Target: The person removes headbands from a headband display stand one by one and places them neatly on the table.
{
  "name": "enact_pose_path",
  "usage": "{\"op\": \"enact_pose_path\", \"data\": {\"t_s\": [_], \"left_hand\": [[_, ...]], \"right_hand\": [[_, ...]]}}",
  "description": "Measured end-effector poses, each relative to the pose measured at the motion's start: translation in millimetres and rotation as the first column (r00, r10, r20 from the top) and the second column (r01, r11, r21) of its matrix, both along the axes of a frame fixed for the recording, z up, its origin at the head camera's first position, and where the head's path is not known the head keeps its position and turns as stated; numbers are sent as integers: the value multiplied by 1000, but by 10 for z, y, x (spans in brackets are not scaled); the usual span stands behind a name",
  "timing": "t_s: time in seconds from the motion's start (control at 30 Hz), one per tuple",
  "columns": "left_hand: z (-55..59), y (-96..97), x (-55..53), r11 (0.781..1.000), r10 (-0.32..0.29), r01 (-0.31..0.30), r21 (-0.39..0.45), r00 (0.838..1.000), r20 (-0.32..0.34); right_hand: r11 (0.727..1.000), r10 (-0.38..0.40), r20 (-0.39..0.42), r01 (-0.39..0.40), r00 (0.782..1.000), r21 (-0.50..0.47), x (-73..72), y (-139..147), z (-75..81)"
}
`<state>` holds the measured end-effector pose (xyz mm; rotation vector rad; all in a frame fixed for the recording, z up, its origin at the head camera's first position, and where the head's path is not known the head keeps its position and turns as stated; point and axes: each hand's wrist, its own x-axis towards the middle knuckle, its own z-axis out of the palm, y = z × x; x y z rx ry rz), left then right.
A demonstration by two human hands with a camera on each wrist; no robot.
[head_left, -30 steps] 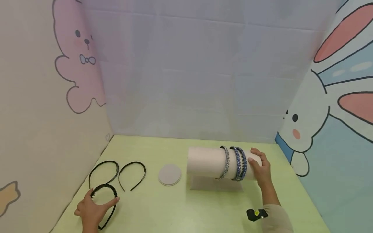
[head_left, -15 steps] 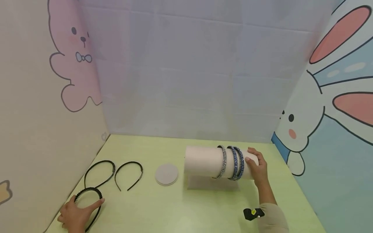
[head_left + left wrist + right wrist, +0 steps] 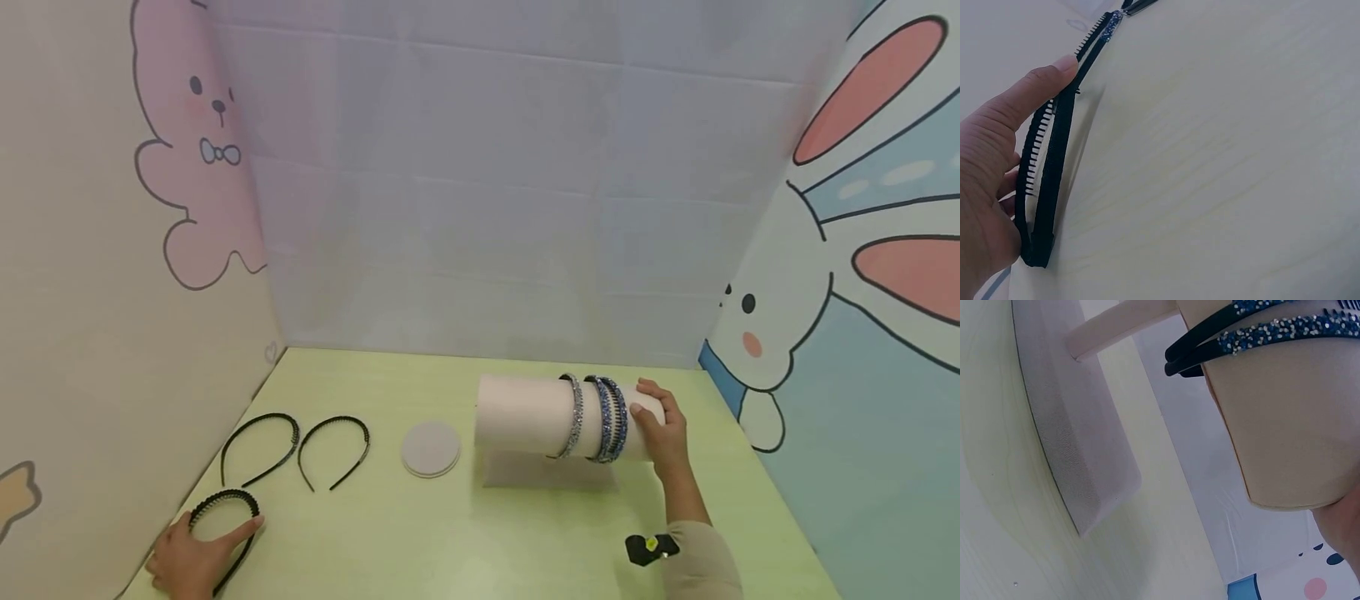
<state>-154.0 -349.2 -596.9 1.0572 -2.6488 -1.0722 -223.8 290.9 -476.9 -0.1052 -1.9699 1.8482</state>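
At the lower left of the head view, my left hand holds a black toothed headband between thumb and fingers. The left wrist view shows the thumb on the band and the fingertips behind its teeth. My right hand grips the right end of a white cylindrical headband stand, thumb in front and fingers over the top. A silver glittery headband and two blue glittery ones sit around the cylinder. In the right wrist view only part of the right hand shows.
Two dark headbands, one farther left and one beside it, lie behind the left hand. A white round disc lies left of the stand's base. Cartoon-printed walls enclose the pale green table on both sides.
My left hand has moved left and slightly toward the near edge with the black headband. The right hand keeps its hold on the stand.
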Motion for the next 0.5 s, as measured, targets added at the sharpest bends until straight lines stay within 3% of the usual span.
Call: {"op": "enact_pose_path", "data": {"t_s": [0.23,0.37,0.5], "left_hand": [[-9,-27,-92,998,-37,37,-41,999,-7],[-51,-46,-129,993,-72,76,-94,996,43],[-82,-80,-135,991,-64,75,-112,993,104]], "right_hand": [[1000,-3,-23,3,1000,9,23,-3,10],[1000,-10,-35,10,999,22,23,3,10],[1000,-6,-16,6,1000,29,14,1,-1]]}}
